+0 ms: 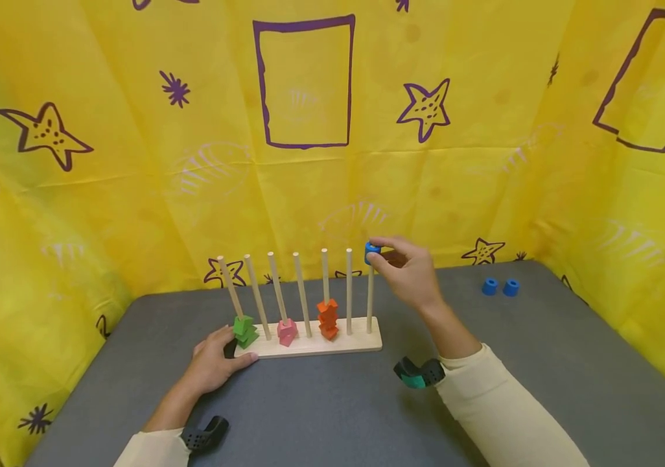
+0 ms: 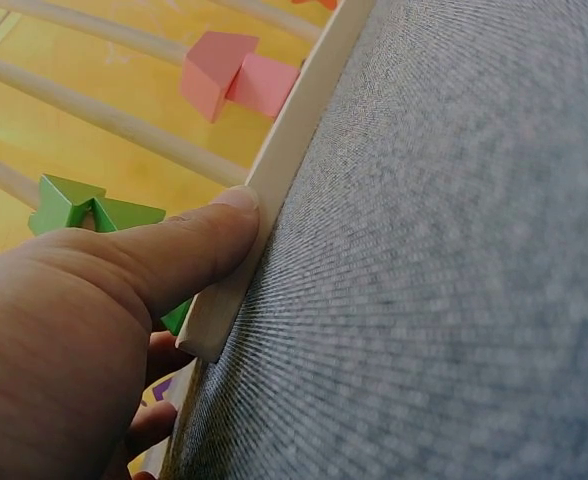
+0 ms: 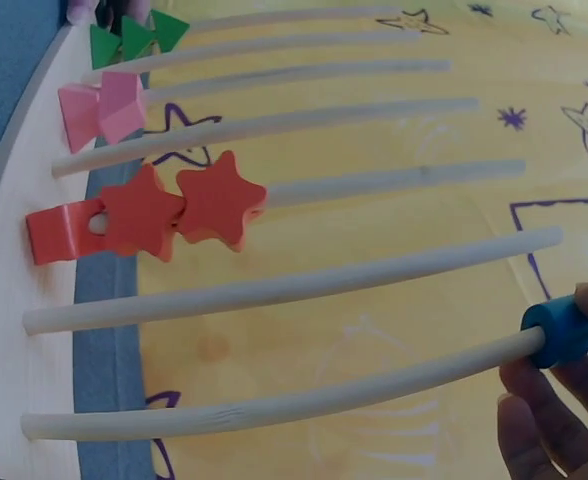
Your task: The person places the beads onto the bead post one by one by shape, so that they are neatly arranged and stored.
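Note:
A pale wooden base (image 1: 315, 347) with a row of upright pegs stands on the table. My left hand (image 1: 214, 360) grips the base's left end, its thumb along the front edge, as the left wrist view shows. Between thumb and fingers my right hand (image 1: 411, 269) pinches a blue bead (image 1: 372, 253) at the top of the rightmost peg (image 1: 370, 298). In the right wrist view that peg's tip is in the blue bead's hole. Other pegs carry green triangular pieces (image 1: 245, 331), pink pieces (image 1: 287, 332) and orange-red pieces (image 3: 139, 213), some star-shaped.
Two more blue beads (image 1: 489, 287) lie on the grey table (image 1: 321, 415) at the back right. A yellow cloth (image 1: 309, 188) with purple drawings hangs behind the table and along its sides.

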`<state>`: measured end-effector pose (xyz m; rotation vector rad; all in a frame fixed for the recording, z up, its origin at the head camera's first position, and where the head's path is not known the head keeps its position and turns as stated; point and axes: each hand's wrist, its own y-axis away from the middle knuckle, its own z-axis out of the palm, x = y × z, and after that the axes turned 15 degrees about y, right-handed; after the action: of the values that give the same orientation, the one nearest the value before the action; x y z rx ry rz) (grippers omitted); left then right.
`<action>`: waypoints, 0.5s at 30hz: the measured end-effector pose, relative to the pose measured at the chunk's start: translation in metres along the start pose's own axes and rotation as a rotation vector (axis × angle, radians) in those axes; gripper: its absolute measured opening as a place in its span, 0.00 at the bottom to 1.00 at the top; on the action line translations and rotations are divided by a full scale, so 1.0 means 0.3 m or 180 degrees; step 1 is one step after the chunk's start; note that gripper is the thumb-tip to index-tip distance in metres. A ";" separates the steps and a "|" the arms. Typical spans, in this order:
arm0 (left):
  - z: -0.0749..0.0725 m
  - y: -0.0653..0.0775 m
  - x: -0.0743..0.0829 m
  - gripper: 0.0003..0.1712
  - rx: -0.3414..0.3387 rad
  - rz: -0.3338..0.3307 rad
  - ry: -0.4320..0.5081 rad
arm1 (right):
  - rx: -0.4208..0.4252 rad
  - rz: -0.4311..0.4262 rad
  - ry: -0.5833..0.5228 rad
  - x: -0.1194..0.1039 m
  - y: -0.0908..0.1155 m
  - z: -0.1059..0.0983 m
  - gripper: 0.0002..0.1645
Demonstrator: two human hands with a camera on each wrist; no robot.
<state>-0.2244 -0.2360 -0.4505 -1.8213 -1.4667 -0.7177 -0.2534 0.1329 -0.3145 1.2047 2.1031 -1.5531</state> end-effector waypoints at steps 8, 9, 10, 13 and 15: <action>0.002 0.002 -0.002 0.39 0.0002 -0.0054 0.0002 | -0.0087 0.0232 0.0011 -0.090 0.028 -0.014 0.17; 0.003 0.002 -0.001 0.39 0.0007 -0.0052 0.0001 | -0.0094 0.0277 0.0037 -0.091 0.030 -0.013 0.17; 0.004 0.001 -0.001 0.39 0.0009 -0.0047 -0.0005 | -0.0104 0.0314 0.0068 -0.093 0.032 -0.013 0.17; 0.005 0.000 -0.001 0.38 0.0012 -0.0055 -0.0005 | -0.0125 0.0362 0.0122 -0.087 0.044 -0.008 0.17; 0.004 0.000 -0.001 0.39 0.0005 -0.0062 -0.0016 | -0.0129 0.0370 0.0143 -0.080 0.054 -0.006 0.17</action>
<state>-0.2244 -0.2353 -0.4513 -1.8111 -1.4898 -0.7217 -0.2259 0.1247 -0.3094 1.3342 2.0422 -1.4395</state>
